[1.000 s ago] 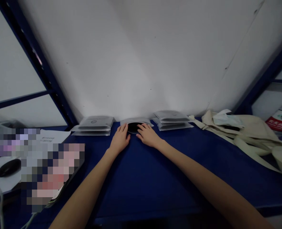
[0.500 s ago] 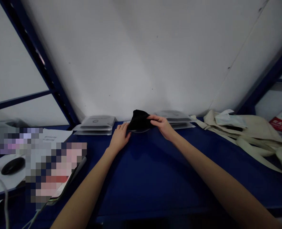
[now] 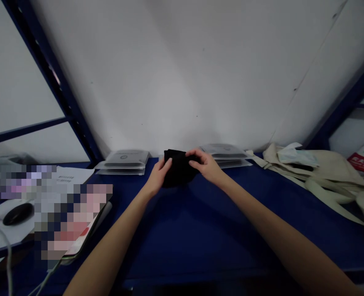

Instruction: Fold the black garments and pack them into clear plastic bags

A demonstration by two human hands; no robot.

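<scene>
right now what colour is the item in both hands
The item is black, best seen in head view.

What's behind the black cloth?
Behind the black cloth, held by the left hand and right hand: white wall above, a sliver of translucent plastic at its left. Anything directly behind is covered by cloth and hands.

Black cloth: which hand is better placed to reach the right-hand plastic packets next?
Probably the right hand: it holds the right side of the black cloth, close to the plastic packets. The left hand holds its left side, farther away.
</scene>
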